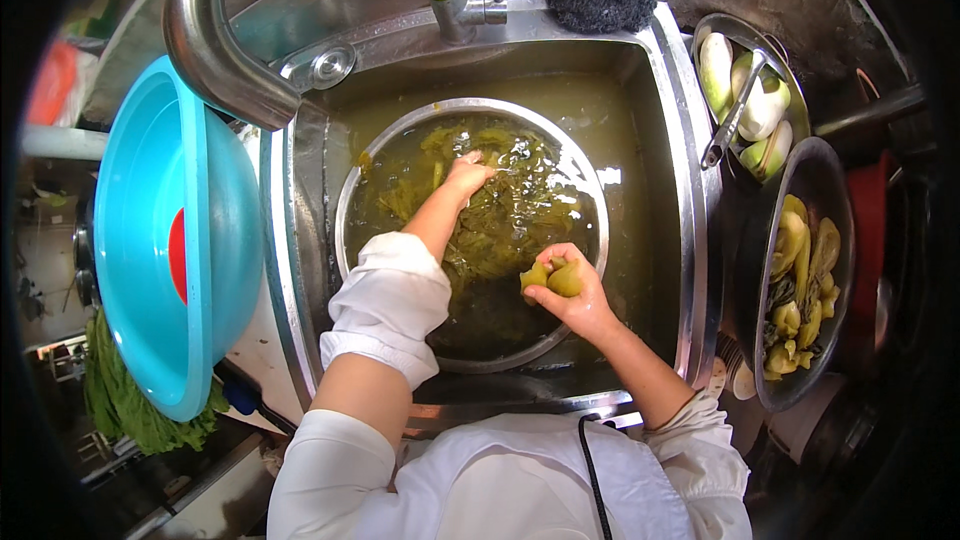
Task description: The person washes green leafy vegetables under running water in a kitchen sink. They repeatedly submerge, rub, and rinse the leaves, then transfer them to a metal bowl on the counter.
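A wide metal basin [357,340] stands in the sink, filled with murky water and loose yellow-green leaves [490,230]. My left hand [468,176] reaches down among these leaves, its fingers partly under the water, so I cannot see whether they grip any. Over the basin's right front rim, my right hand [580,300] is closed around a clump of pickled mustard greens [562,280]. Thumb and fingers press on the thick, yellow-green pieces, clear of the water surface.
Murky water also surrounds the basin in the steel sink [690,240]. A curved faucet [225,60] arches at the back left, beside a turquoise tub [200,240]. At right are a dark bowl of pickled greens [800,285] and a pan [705,25] of pale vegetables. A black scrubber [600,3] lies behind.
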The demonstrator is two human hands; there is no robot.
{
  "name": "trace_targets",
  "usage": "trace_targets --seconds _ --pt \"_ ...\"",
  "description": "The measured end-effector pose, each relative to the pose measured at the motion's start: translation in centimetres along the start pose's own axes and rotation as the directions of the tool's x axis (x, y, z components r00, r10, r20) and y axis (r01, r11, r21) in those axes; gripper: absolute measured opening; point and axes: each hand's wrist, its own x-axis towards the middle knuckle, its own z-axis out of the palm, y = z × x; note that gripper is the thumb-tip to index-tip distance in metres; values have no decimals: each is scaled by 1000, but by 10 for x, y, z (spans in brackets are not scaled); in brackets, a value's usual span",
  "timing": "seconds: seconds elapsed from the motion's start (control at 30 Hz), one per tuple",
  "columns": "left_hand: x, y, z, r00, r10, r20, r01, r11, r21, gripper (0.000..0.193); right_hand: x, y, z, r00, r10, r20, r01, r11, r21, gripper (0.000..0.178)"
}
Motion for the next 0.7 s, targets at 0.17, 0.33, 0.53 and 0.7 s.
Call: trace_targets --seconds 0.17,0.33,0.53,0.7 --pt "-23 -9 -38 975 168 -146 -113 938 328 51 3 0 5 997 -70 -17 69 995 -68 47" --pt "-67 -6 -73 991 78 -107 -99 973 -209 31 1 -4 13 999 -44 5 44 987 -155 44" --pt "-131 -2 -88 970 244 10 -226 912 -342 20 10 -14 25 980 -188 65 196 853 -484 33" --pt "-186 3 -70 922 343 179 -268 899 -346 17 36 -7 55 847 -521 104 490 692 -530 27"
